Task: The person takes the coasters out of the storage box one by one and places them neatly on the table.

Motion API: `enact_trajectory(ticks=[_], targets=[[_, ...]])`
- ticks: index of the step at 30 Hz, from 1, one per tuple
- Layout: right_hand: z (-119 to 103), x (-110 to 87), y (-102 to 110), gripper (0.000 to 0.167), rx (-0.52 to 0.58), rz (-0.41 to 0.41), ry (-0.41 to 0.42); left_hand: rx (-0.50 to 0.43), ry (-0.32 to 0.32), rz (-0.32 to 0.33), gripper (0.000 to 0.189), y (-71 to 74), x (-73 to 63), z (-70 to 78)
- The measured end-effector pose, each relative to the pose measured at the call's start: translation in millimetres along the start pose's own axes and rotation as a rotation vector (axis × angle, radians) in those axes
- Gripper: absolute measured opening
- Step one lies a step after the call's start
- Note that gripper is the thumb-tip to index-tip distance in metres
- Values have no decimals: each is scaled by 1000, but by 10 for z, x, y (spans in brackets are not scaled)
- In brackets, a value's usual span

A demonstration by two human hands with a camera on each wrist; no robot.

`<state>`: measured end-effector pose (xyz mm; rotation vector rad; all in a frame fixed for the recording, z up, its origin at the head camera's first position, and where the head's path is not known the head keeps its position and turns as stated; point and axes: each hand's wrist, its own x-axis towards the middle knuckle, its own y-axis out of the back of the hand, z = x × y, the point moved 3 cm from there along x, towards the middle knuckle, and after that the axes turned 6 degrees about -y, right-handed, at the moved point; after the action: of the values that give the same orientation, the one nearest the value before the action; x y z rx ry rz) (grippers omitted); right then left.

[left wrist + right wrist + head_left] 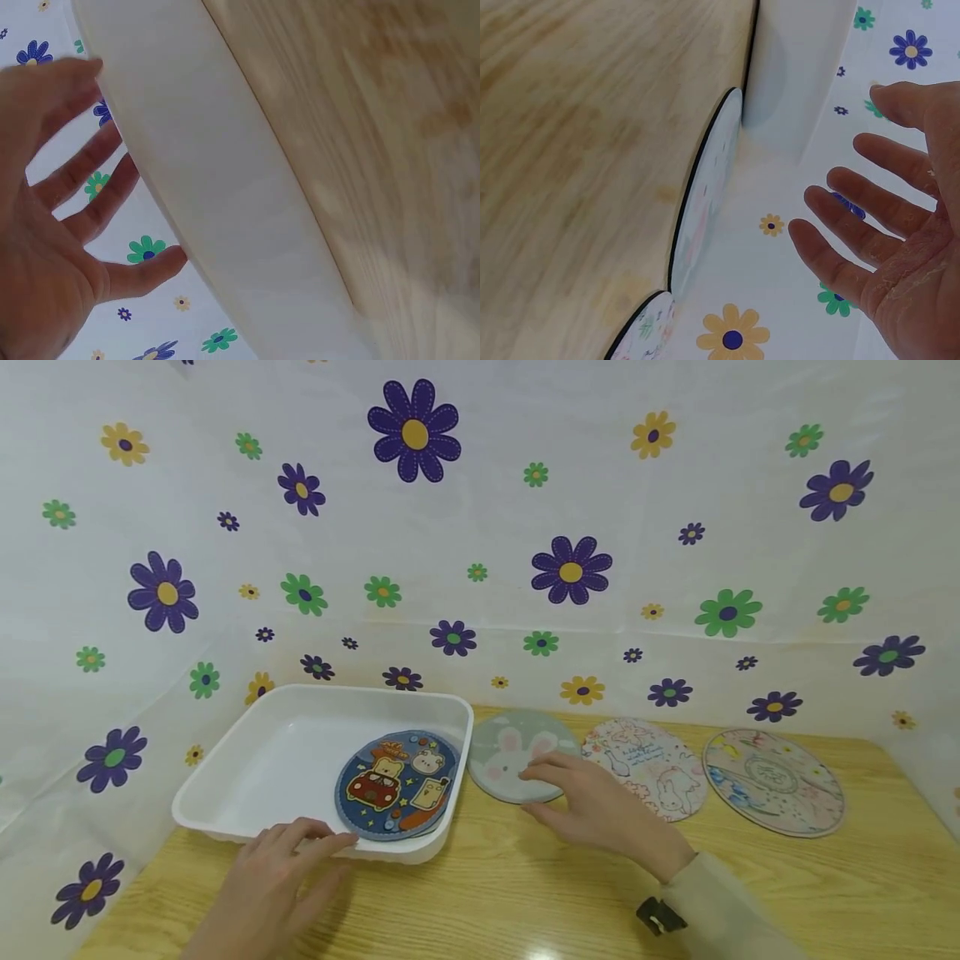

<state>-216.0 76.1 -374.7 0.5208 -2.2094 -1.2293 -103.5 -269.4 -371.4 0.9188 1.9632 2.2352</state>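
A white plastic tray [375, 696] stands at the left of the table, and a dark blue round mat [397, 787] with a red car and cartoon animals leans against its right end. My left hand [273, 877] is at the tray's front rim, fingertips right at the edge; the left wrist view shows its fingers spread along that edge. Over the grey-green round mat [495, 739] with a rabbit face hovers my right hand [592, 797]. Its fingers are apart with nothing between them, as the right wrist view also shows.
To the right lie a white round mat [645, 764] with sketched rabbits and a pale floral round mat [780, 785]. Behind everything hangs a white flower-print cloth [480, 510]. The wooden table [525, 893] runs along the front.
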Motion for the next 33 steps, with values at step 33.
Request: enact_trajectory(ticks=[33], targets=[[-466, 497, -194, 37, 17, 26, 182, -47, -11, -78, 41, 37, -56, 22]])
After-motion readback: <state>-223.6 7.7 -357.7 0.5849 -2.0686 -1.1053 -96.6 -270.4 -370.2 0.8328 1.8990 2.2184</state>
